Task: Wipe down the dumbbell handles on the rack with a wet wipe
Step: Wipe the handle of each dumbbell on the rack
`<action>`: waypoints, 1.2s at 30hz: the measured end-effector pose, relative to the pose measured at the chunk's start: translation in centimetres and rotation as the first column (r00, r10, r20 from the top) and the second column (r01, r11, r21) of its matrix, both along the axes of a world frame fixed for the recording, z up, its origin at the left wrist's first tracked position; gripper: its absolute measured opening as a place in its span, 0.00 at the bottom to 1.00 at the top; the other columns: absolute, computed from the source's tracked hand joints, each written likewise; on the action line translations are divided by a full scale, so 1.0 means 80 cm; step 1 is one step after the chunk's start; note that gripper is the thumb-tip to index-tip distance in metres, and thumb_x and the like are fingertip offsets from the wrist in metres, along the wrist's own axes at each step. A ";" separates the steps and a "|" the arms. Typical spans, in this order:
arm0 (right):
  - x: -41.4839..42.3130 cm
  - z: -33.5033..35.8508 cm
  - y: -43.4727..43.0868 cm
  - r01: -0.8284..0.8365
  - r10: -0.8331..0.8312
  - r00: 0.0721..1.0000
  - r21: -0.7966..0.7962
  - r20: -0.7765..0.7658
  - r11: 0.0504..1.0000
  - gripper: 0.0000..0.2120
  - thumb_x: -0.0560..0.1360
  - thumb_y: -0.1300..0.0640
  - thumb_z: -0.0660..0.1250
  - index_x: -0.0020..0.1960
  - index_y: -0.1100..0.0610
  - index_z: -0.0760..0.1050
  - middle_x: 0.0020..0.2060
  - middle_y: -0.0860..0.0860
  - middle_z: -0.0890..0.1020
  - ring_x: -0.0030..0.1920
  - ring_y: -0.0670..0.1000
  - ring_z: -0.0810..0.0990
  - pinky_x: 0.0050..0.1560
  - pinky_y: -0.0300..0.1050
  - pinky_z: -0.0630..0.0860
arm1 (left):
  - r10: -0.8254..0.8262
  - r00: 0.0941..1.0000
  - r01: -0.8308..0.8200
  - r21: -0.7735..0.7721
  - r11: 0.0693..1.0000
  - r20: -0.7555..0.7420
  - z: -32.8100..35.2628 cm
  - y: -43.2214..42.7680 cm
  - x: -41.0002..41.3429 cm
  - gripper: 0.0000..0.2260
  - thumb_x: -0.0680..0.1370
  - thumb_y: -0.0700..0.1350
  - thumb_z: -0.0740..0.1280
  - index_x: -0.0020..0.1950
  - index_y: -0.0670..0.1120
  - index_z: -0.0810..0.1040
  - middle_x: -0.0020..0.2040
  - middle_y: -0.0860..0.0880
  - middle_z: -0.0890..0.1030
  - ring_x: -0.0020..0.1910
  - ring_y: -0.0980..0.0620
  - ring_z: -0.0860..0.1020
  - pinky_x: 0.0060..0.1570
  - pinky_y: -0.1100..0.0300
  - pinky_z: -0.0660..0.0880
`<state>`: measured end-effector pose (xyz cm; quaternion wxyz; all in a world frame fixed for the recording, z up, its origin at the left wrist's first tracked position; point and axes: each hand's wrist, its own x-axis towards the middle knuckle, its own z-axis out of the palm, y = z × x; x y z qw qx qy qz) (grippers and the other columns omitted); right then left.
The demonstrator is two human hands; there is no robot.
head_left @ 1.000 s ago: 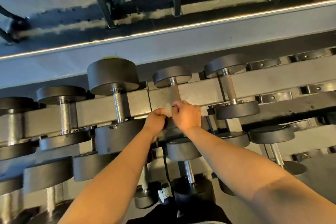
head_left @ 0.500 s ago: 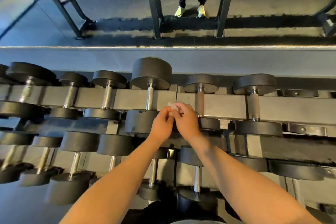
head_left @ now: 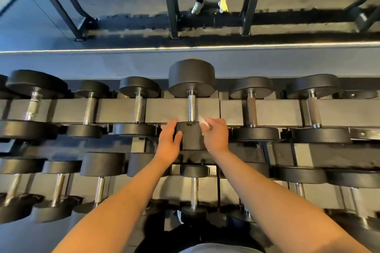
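The person stands close over the rack (head_left: 273, 110) and reaches to the big dumbbell (head_left: 192, 77) in the middle of the top row. The right hand (head_left: 217, 136) pinches a small white wet wipe (head_left: 202, 120) in its fingertips, just beside the lower end of the shiny metal handle (head_left: 191, 109). I cannot say if the wipe touches the metal already. The left hand (head_left: 169, 142) lies with its fingers stretched out on the left side of the near head (head_left: 190, 137) of this dumbbell, and it holds nothing.

To do this step well, I think the wipe should be opened wider and wrapped round the handle. Then it should be pulled along the whole length from one head to the other with a small twist, so that the rough part is cleaned on every side, also below. The left hand can press on the head to keep the weight from rolling. The wipe looks small and crumpled, so one pass may not be enough.

Half a second ago both hands were together, their fingertips meeting on the wipe, a little to the right of this handle. Now they are apart, one on each side of the near head, and only the right one keeps the wipe. The view has moved also, so the big dumbbell is nearer to the centre.
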<state>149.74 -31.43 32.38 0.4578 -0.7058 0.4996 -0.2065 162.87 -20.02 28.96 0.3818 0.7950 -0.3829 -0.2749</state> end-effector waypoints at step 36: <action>-0.007 0.008 0.034 0.080 -0.100 0.970 0.097 0.220 0.992 0.11 0.83 0.59 0.62 0.64 0.50 0.76 0.59 0.47 0.77 0.59 0.42 0.76 0.63 0.40 0.74 | -0.371 0.857 0.373 0.065 0.925 0.359 0.025 -0.018 -0.037 0.26 0.85 0.40 0.56 0.82 0.53 0.55 0.82 0.53 0.57 0.82 0.49 0.45 0.79 0.42 0.40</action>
